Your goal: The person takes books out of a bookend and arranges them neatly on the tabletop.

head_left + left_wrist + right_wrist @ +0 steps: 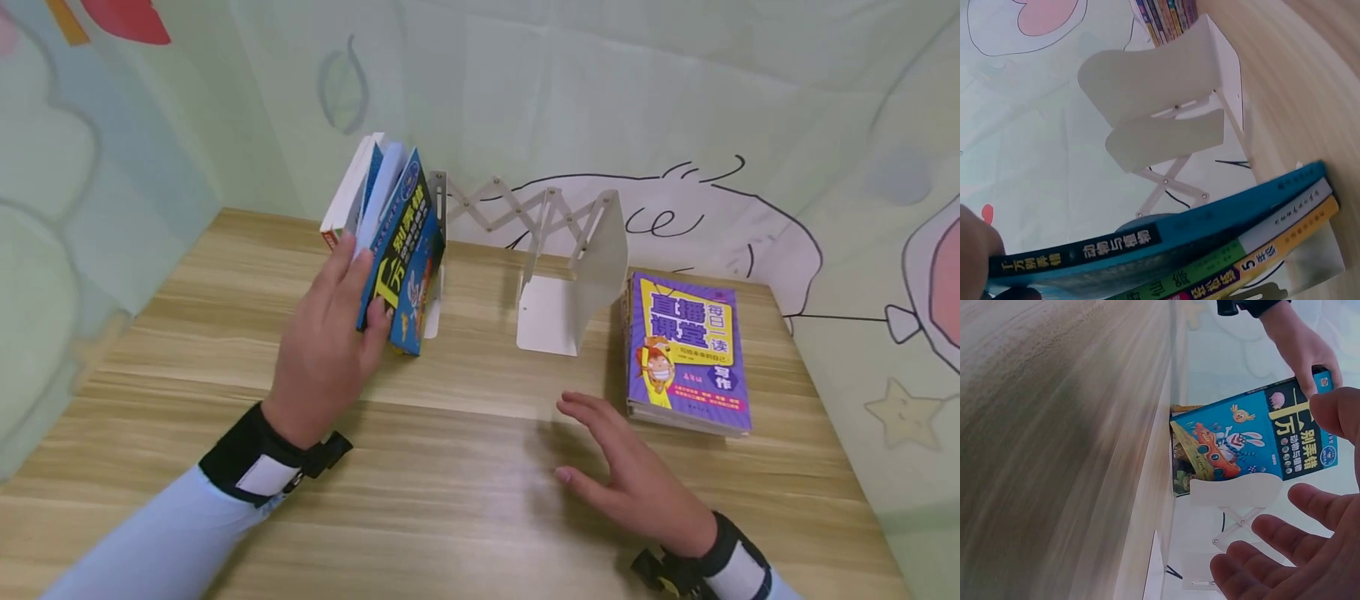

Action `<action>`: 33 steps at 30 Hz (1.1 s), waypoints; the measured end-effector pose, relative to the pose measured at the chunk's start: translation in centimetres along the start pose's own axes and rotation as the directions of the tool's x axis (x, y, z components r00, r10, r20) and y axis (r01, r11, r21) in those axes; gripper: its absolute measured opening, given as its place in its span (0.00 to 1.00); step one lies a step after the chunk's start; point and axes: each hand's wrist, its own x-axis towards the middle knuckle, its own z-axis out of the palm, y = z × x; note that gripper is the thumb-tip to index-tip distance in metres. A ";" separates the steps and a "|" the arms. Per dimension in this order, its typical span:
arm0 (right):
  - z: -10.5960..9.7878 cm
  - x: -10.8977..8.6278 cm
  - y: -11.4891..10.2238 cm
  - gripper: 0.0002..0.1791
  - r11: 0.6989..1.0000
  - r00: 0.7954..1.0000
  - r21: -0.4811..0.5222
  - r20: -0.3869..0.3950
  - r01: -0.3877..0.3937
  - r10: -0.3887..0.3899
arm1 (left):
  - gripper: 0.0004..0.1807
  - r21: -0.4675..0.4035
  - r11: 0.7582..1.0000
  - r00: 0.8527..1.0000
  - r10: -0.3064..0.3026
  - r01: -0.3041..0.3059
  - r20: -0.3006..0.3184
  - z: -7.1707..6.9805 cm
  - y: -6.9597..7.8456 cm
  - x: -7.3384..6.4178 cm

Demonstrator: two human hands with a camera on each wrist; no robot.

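My left hand (326, 346) holds a blue book (405, 258) with a rabbit on its cover, thumb against the cover and fingers over the spine side. The book leans at the left end of a white expandable bookend (603, 275), beside other upright books (348, 192). In the left wrist view its blue spine (1222, 206) lies along a yellow spine (1272, 256) and a green-and-white one. My right hand (637, 479) hovers over the table with fingers spread and nothing in them; in the right wrist view its fingers (1297, 550) are extended toward the bookend.
A stack of books (686, 350) with a purple cover on top lies at the right of the wooden table (450, 483). The bookend's crossed metal links (495, 204) run along the back, in front of a printed cloth wall (525, 92).
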 end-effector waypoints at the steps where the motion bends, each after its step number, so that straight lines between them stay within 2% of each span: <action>1: 0.0 -0.1 0.0 0.38 1.000 1.000 0.003 0.003 -0.006 0.006 | 0.24 -0.012 1.000 1.000 0.004 -0.004 0.005 0.0 0.1 -0.2; 8: 0.1 -0.4 0.2 0.38 1.000 1.000 0.002 0.000 -0.024 0.024 | 0.23 -0.043 0.998 0.999 0.038 -0.037 0.004 0.0 0.5 -1.4; 13: 0.1 -0.5 0.4 0.38 1.000 1.000 0.001 -0.008 -0.013 0.013 | 0.22 -0.163 0.986 0.996 -0.039 0.026 -0.077 0.0 0.4 -2.4; 16: 0.1 -0.5 0.5 0.38 1.000 1.000 0.005 -0.010 -0.015 0.015 | 0.23 -0.202 0.977 0.986 -0.095 0.066 -0.137 0.0 0.4 -3.0; 18: 0.0 -0.5 0.6 0.38 1.000 1.000 0.004 -0.012 -0.014 0.014 | 0.23 -0.217 0.974 0.980 -0.108 0.070 -0.168 -0.2 0.5 -3.3; 21: 0.0 -0.6 0.6 0.37 1.000 1.000 0.008 -0.014 -0.015 0.015 | 0.21 -0.231 0.972 0.975 -0.094 0.046 -0.201 -0.7 0.8 -3.5; 26: 0.0 -0.6 0.6 0.37 0.999 0.999 0.022 -0.005 -0.044 0.045 | 0.17 -0.267 0.963 0.961 -0.035 -0.041 -0.273 -2.1 2.4 -3.2; 29: -0.1 -0.5 0.7 0.37 0.998 0.998 0.029 0.004 -0.064 0.064 | 0.16 -0.321 0.942 0.950 -0.007 -0.098 -0.311 -2.7 3.4 -3.0; 31: -0.1 -0.4 0.7 0.39 0.998 0.998 0.036 0.001 -0.058 0.058 | 0.16 -0.377 0.917 0.957 0.019 -0.131 -0.289 -3.2 4.1 -3.0; 33: -0.1 -0.3 0.6 0.41 0.997 0.998 0.051 -0.002 -0.055 0.055 | 0.15 -0.467 0.867 0.965 0.057 -0.175 -0.257 -3.5 4.6 -2.9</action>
